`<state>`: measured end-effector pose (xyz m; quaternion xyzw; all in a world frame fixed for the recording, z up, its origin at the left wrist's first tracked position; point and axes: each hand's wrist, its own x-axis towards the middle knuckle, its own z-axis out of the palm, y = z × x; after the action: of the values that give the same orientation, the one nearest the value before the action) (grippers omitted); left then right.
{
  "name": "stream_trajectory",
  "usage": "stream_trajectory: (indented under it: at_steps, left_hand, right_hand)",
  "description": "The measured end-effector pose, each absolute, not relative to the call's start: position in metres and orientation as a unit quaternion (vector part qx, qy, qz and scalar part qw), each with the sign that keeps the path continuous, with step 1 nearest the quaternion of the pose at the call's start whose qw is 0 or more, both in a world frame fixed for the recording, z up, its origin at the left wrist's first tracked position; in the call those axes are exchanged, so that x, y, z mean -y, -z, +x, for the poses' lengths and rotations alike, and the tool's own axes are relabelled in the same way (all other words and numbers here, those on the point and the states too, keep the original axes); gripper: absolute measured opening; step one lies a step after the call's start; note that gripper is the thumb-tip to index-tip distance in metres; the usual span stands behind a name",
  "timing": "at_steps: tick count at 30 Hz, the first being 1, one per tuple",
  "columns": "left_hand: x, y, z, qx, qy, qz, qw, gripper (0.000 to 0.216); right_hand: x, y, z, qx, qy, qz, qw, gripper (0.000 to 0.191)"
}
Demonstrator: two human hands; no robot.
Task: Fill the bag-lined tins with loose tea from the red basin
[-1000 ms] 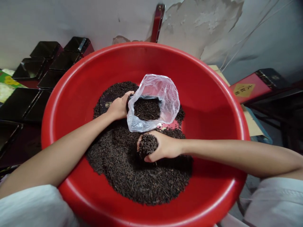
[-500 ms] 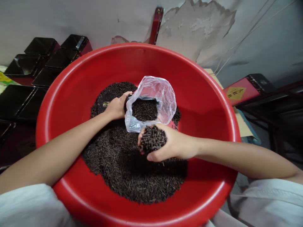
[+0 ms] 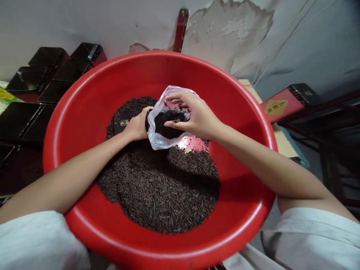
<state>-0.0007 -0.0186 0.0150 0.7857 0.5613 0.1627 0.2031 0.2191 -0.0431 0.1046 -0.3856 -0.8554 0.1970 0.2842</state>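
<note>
A wide red basin [image 3: 242, 157] holds a heap of dark loose tea leaves [image 3: 160, 198]. My left hand [image 3: 138, 125] grips the side of a dark tin [image 3: 147, 119], mostly hidden by the clear plastic bag [image 3: 159, 141] lining it and folding out over its mouth. Over that mouth is my right hand [image 3: 201, 116], open, thumb and fingers apart; loose leaves fall and cling around the fingers. Left of the tin, a dark box or lid with gold characters [image 3: 119, 123] lies partly among the leaves.
Several black and dark red tins [image 3: 19, 116] stand left of the basin. A red tin with a yellow label [image 3: 277, 108] lies at the right, near cardboard [image 3: 287, 144]. A narrow dark red piece [image 3: 180, 30] leans against the peeling wall [image 3: 233, 30] behind.
My right hand has moved up from below the bag to over its mouth and opened, letting go of its handful of tea leaves. My left hand still holds the tin.
</note>
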Motion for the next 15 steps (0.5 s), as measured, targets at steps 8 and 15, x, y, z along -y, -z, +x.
stream_trajectory:
  at_steps: [8,15]
  left_hand:
    - [0.016,-0.019,-0.004,-0.586,-0.269,0.720,0.257,0.108]
    - [0.019,-0.010,0.006,-0.575,-0.405,0.627,0.336,0.092]
  right_hand:
    - [0.030,-0.103,0.257,0.756,-0.096,-0.450,0.466,0.044]
    - [0.002,-0.079,0.259,0.762,-0.328,-0.495,0.256,0.100]
